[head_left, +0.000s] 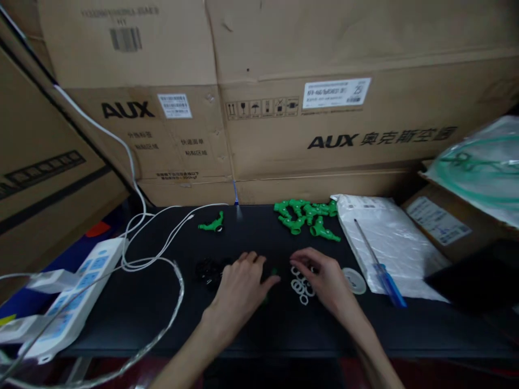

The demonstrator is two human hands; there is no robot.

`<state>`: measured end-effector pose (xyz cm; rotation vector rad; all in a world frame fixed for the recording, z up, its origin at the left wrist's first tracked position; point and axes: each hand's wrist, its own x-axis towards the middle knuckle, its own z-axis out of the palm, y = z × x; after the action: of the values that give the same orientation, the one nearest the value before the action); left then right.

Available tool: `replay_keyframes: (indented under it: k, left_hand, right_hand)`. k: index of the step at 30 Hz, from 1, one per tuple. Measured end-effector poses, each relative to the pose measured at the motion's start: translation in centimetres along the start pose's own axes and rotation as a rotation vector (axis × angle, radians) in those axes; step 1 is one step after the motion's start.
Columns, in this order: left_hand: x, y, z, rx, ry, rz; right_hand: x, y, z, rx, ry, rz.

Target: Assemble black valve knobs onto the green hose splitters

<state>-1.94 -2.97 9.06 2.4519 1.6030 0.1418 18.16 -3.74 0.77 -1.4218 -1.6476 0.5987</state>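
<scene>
Cardboard boxes (263, 148) marked AUX stood behind the surface (284, 332). White cables (131, 158) looped beside a power strip (79, 300) at left, and a white package (399, 246) lay at right.

The green fittings (324, 232) are plastic with a slight sheen; the rings (297, 285) appear to be smooth plastic. The tabletop (263, 329) is smooth and matt. The carton (263, 156) is matt cardboard; the white package (409, 256), glossy, wrinkled plastic.

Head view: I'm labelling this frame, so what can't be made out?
In the head view:
Green piece: mostly hidden by the left hand.
Black parts: partly behind that hand, too dark to count.
White rings: partly covered by the right hand; too blurred to tell whether it pinches one.
</scene>
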Motion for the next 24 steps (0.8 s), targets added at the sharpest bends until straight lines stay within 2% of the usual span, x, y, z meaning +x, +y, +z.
replay_keyframes:
  k: [2, 4, 7, 12, 15, 19, 24]
  left_hand:
    - [-0.1, -0.4, 3.0, -0.001, -0.049, 0.002]
    - [-0.3, -0.3, 4.6, 0.005, -0.087, 0.012]
    - [-0.4, 0.3, 4.9, 0.007, -0.091, 0.017]
    - [-0.9, 0.4, 4.5, -0.142, 0.071, 0.006]
    - [-1.4, 0.1, 5.5, -0.27, 0.159, 0.028]
    - [-1.9, -0.3, 7.2, -0.517, 0.215, 0.074]
    - [-1.6, -1.9, 8.8, -0.713, 0.263, 0.112]
  right_hand:
    - [-0.9, -0.3, 0.0, 0.155, 0.033, 0.084]
    - [-1.9, -0.6, 0.1, 0.312, 0.059, 0.159]
    - [-2.9, -1.1, 0.2, 0.526, 0.091, 0.254]
    - [-3.7, -1.8, 1.0, 0.786, 0.127, 0.383]
    - [-4.3, -1.9, 1.9, 0.906, 0.127, 0.445]
    - [-5.0, -2.0, 2.8, 1.012, 0.13, 0.509]
    - [-4.5, -3.1, 3.3, 1.115, 0.164, 0.506]
